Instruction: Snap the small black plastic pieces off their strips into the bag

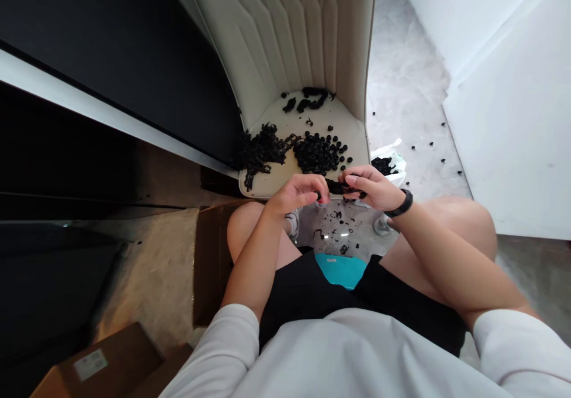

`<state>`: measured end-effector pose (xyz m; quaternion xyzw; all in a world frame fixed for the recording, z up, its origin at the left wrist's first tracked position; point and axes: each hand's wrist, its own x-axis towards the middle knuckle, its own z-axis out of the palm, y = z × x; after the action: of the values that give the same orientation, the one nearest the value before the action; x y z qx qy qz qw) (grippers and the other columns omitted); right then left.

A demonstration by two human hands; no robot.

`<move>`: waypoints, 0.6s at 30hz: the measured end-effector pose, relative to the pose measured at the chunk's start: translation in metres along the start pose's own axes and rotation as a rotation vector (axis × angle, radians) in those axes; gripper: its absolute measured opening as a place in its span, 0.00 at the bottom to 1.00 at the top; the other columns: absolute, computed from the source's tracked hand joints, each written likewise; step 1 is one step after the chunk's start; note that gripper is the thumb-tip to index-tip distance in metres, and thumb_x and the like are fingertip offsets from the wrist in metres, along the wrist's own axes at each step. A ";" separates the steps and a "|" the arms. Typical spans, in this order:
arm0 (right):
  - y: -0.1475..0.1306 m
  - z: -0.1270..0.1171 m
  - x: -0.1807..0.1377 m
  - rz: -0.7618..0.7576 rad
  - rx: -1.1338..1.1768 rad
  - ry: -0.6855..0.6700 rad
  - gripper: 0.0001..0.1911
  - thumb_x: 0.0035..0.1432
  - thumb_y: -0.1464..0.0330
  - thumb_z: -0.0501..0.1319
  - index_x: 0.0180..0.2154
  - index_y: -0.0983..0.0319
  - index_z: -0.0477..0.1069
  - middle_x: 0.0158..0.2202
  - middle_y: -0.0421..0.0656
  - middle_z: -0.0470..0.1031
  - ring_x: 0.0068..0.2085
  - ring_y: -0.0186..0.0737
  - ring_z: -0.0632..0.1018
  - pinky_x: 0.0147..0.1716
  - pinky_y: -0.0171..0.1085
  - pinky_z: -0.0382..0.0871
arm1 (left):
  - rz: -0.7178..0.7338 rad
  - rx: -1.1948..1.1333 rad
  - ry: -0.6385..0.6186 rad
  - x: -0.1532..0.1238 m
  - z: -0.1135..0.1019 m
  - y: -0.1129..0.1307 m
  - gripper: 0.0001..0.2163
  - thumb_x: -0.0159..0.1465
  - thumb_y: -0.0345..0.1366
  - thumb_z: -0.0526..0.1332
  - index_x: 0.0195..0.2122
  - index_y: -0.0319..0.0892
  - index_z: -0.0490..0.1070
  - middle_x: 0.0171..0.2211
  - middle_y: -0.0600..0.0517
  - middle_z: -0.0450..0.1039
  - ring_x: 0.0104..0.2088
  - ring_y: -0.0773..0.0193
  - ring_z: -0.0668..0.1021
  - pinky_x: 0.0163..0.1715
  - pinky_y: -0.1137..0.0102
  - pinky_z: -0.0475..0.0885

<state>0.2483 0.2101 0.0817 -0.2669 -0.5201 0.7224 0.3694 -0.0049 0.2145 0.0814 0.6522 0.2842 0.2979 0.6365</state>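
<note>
I sit facing a cream upholstered chair (285, 41). On its seat lies a heap of small black rings (319, 153), and a tangle of black strip scraps (261, 150) lies to the left of it. My left hand (298, 193) and my right hand (371, 186) meet just in front of the seat's edge. Both are closed in a pinch on a black strip of joined rings (339, 188) stretched between them. A black watch (400, 205) is on my right wrist.
More black scraps (312, 99) lie at the back of the seat. A white bag with black pieces (387, 163) sits on the floor to the right, and loose rings (430, 144) dot the grey floor. Brown cardboard boxes (102, 359) stand at the lower left. A dark cabinet (111, 47) is on the left.
</note>
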 end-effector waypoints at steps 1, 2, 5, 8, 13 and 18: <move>-0.002 -0.004 0.000 -0.019 -0.112 -0.045 0.29 0.68 0.46 0.68 0.28 0.60 0.64 0.25 0.34 0.56 0.25 0.31 0.56 0.25 0.36 0.50 | 0.022 0.096 0.059 0.003 -0.008 0.002 0.25 0.64 0.65 0.70 0.34 0.46 0.83 0.39 0.42 0.81 0.42 0.52 0.84 0.49 0.55 0.80; -0.003 -0.008 0.000 -0.042 -0.219 -0.091 0.29 0.71 0.47 0.66 0.27 0.60 0.64 0.25 0.35 0.56 0.26 0.31 0.57 0.26 0.36 0.50 | 0.049 0.197 0.135 0.007 -0.017 0.002 0.21 0.65 0.61 0.71 0.38 0.46 0.85 0.41 0.42 0.82 0.45 0.53 0.83 0.50 0.56 0.79; -0.005 -0.010 0.001 -0.096 -0.432 -0.205 0.27 0.75 0.52 0.61 0.26 0.60 0.63 0.23 0.34 0.56 0.26 0.31 0.58 0.27 0.36 0.52 | 0.083 0.489 0.380 0.028 -0.049 -0.007 0.12 0.68 0.45 0.70 0.48 0.45 0.85 0.46 0.44 0.82 0.46 0.57 0.81 0.49 0.62 0.77; 0.001 -0.003 0.001 -0.113 -0.530 -0.314 0.25 0.75 0.56 0.59 0.26 0.59 0.61 0.23 0.34 0.56 0.26 0.31 0.58 0.28 0.35 0.55 | 0.053 0.698 0.553 0.056 -0.075 -0.027 0.13 0.65 0.33 0.69 0.51 0.42 0.83 0.44 0.45 0.83 0.45 0.58 0.81 0.51 0.61 0.76; 0.006 0.003 0.002 -0.135 -0.623 -0.367 0.22 0.73 0.61 0.59 0.25 0.58 0.58 0.22 0.33 0.57 0.26 0.31 0.58 0.29 0.36 0.55 | 0.026 0.908 0.629 0.080 -0.093 -0.059 0.06 0.63 0.31 0.72 0.41 0.42 0.82 0.47 0.42 0.80 0.52 0.50 0.78 0.64 0.50 0.72; -0.003 -0.008 0.002 -0.209 -0.653 -0.222 0.25 0.74 0.57 0.60 0.25 0.58 0.57 0.22 0.34 0.54 0.27 0.32 0.59 0.30 0.37 0.53 | 0.039 0.869 0.619 0.081 -0.099 -0.067 0.11 0.65 0.42 0.75 0.42 0.43 0.80 0.52 0.40 0.75 0.61 0.45 0.76 0.72 0.45 0.67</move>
<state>0.2538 0.2164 0.0816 -0.2359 -0.7848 0.5012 0.2778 -0.0245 0.3425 0.0175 0.7425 0.5437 0.3429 0.1883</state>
